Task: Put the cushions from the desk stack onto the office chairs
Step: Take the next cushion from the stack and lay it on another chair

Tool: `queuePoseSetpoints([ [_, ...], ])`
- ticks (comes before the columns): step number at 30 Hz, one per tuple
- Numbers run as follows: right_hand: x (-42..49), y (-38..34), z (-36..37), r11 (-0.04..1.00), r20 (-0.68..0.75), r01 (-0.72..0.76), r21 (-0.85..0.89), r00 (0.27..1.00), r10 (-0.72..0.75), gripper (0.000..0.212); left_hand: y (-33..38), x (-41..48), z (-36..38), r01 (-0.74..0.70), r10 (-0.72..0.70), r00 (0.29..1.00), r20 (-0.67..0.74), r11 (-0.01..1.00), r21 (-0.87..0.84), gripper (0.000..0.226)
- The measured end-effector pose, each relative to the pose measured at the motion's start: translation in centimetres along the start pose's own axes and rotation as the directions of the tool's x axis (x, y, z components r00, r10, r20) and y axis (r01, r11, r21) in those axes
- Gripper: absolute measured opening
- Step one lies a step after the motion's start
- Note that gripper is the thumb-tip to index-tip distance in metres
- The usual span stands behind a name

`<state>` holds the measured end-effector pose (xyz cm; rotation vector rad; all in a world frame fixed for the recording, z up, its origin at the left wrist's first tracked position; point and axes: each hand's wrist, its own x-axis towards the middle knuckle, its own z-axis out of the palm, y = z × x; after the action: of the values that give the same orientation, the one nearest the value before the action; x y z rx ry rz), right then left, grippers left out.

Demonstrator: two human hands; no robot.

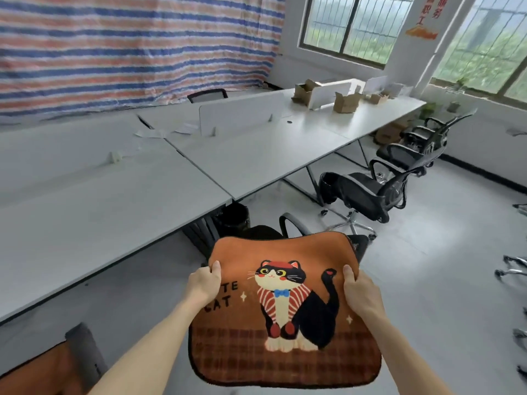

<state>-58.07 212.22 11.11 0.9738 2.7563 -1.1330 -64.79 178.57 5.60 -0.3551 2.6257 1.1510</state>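
Both hands, left hand and right hand, gripped the orange cushion, fingers curled over its side edges, showing a cat print and the partly covered lettering "TE CAT".

Long white desk, open cardboard boxes at far end, scattered papers, grey floor bearing black office chairs

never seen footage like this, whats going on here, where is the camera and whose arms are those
No machine here: a person wears a wide-angle camera on the head, so the one picture looks forward and down at their own arms. The left hand and right hand grip the side edges of an orange cat cushion, held over a black office chair partly hidden behind it. The long white desk carries cardboard boxes at its far end. More black chairs stand to the right.
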Motion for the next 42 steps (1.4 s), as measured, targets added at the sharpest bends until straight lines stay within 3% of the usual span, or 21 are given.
queuePoseSetpoints([
  [5,11.6,-1.6,0.9,0.978,0.119,0.004,-0.208,0.993,0.021,0.059,2.3,6.9,4.7,0.163,-0.176,0.973,0.149,0.982,0.096,0.06],
  [8,18.8,-2.4,1.3,0.937,0.248,0.009,-0.35,0.965,0.083,0.055,2.6,11.4,7.2,0.374,-0.364,0.858,0.363,0.926,0.045,0.055],
  [13,27.4,-3.0,1.3,0.9,0.386,0.036,-0.435,0.91,0.15,0.025,1.7,16.6,10.7,0.608,-0.512,0.726,0.46,0.789,-0.082,0.062],
  [16,32.0,-3.2,2.2,0.897,0.48,0.049,-0.439,0.857,0.188,0.028,-0.1,19.1,12.8,0.711,-0.592,0.676,0.439,0.682,-0.174,0.068],
  [20,37.6,-3.7,5.3,0.914,0.584,0.112,-0.39,0.798,0.151,0.029,3.9,17.8,12.4,0.752,-0.664,0.659,0.353,0.595,-0.284,0.023],
  [22,40.1,-4.1,7.5,0.923,0.607,0.144,-0.357,0.787,0.112,0.025,4.7,18.0,13.2,0.752,-0.691,0.657,0.3,0.573,-0.326,0.012],
  [27,45.8,-5.4,12.8,0.899,0.655,0.31,-0.31,0.755,-0.035,0.026,1.4,21.0,17.6,0.759,-0.764,0.605,0.223,0.469,-0.452,0.036],
  [29,47.0,-6.1,14.3,0.885,0.664,0.366,-0.289,0.742,-0.09,0.028,0.0,22.3,19.4,0.755,-0.813,0.563,0.15,0.432,-0.493,0.036],
  [33,50.0,-6.4,17.7,0.896,0.645,0.369,-0.247,0.753,-0.132,0.039,3.7,23.3,19.6,0.729,-0.834,0.552,-0.005,0.485,-0.483,0.035],
  [37,52.4,-6.1,22.6,0.912,0.615,0.359,-0.196,0.77,-0.171,0.039,2.9,26.5,21.5,0.696,-0.832,0.539,-0.133,0.528,-0.487,0.03],
  [42,54.1,-1.9,28.6,0.926,0.575,0.299,-0.23,0.809,-0.118,0.038,-0.6,29.1,26.1,0.732,-0.851,0.513,-0.112,0.502,-0.461,0.03],
])
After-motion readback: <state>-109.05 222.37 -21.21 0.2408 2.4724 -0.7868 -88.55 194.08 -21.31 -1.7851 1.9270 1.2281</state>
